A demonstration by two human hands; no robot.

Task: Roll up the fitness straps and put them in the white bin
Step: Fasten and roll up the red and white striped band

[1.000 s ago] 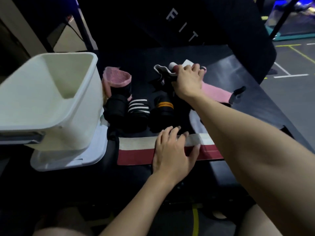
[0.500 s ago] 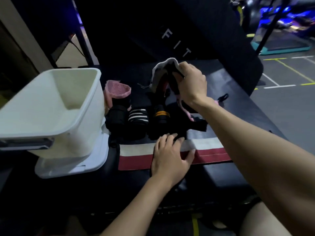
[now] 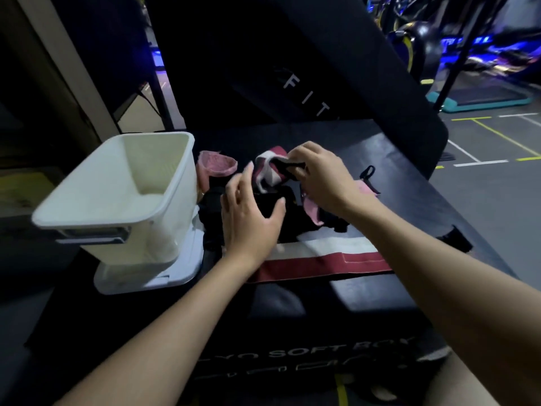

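Note:
My right hand (image 3: 320, 177) grips a white, maroon and black strap (image 3: 270, 168) and holds it lifted above the black padded box (image 3: 409, 183). Its pink tail (image 3: 311, 210) hangs down under the hand. My left hand (image 3: 248, 215) hovers just left of that strap with its fingers spread and relaxed, holding nothing. A flat white and maroon strap (image 3: 336, 254) lies across the box in front of both hands. Dark rolled straps (image 3: 212, 200) sit behind my left hand, mostly hidden. The white bin (image 3: 117, 194) stands at the left, tilted.
A pink rolled strap (image 3: 216, 164) stands beside the bin's right wall. The bin rests on a white lid (image 3: 164, 276). A black clip (image 3: 368, 172) lies at the right of the pile. A dark inclined pad (image 3: 292, 68) rises behind the box; gym floor lies at right.
My left hand lifted off the flat white and maroon strap and moved up toward the held strap. My right hand picked the strap up and drew it nearer.

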